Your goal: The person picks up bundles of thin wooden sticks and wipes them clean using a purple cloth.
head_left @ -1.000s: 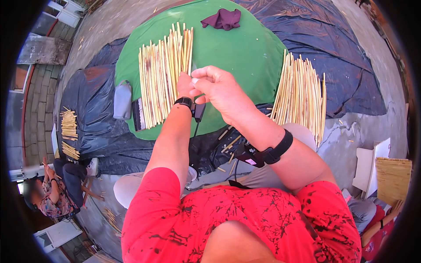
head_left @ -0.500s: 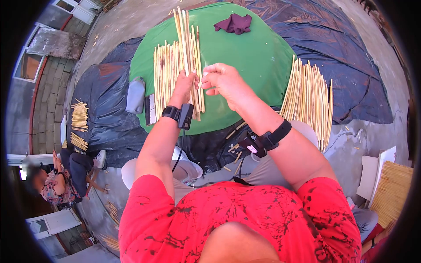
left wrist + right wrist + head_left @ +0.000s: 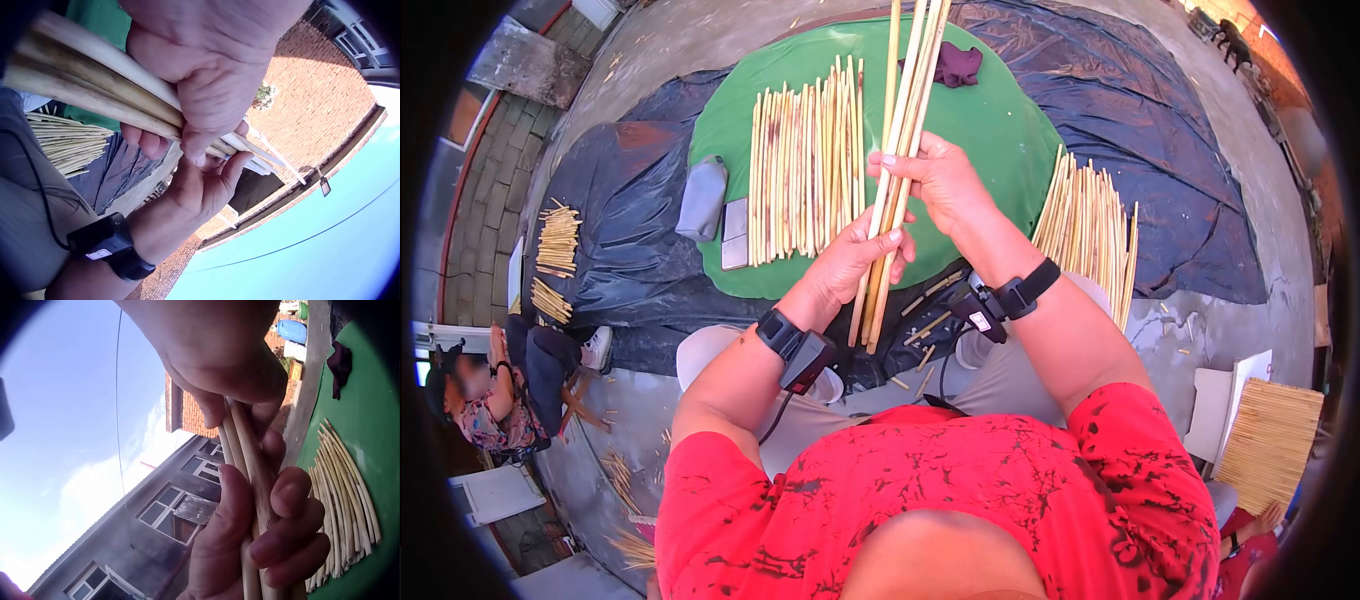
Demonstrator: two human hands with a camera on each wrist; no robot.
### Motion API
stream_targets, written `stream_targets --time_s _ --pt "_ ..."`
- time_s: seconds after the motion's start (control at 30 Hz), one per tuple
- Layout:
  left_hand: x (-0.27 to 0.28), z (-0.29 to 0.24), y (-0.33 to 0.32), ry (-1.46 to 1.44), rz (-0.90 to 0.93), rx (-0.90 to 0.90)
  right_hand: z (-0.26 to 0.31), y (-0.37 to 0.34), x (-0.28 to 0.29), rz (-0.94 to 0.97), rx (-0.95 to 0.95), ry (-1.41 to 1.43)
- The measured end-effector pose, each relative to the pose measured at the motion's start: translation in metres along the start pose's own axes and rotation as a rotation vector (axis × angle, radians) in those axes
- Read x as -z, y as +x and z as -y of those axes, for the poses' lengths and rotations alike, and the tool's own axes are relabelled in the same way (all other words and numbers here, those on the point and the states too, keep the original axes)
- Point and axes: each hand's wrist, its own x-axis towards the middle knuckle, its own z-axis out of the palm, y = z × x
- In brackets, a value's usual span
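Several long pale sticks [image 3: 914, 90] are held together in a slanting bunch above the near side of the green-covered surface [image 3: 1010, 130]. My left hand [image 3: 855, 255] grips the bunch toward its lower end, thumb across it. Higher up, my right hand [image 3: 950, 185] pinches the same sticks between thumb and fingers. In the left wrist view the sticks [image 3: 119, 94] pass under the left thumb toward the right hand [image 3: 194, 194]. The right wrist view has the left fingers [image 3: 294, 544] curled round the bunch. Farther left, a row of similar sticks [image 3: 800, 180] lies on the green cover.
A grey pouch [image 3: 700, 200] and a dark flat case [image 3: 735, 232] lie left of the row. Purple cloth [image 3: 958, 65] rests behind the bunch. Another stick pile [image 3: 1090, 230] is at right, beside black sheeting [image 3: 1170, 170]. A seated person [image 3: 490, 410] is at far left.
The left hand has lifted several sticks off the row and brought them right and nearer the body. The right hand, holding none earlier, now holds the bunch too.
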Motion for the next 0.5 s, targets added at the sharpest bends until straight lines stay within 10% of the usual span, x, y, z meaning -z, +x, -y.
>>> stream_targets --time_s 0.5 --pt "0.008 0.006 -0.024 -0.158 -0.006 0.156 -0.024 0.004 -0.010 -0.032 0.005 -0.018"
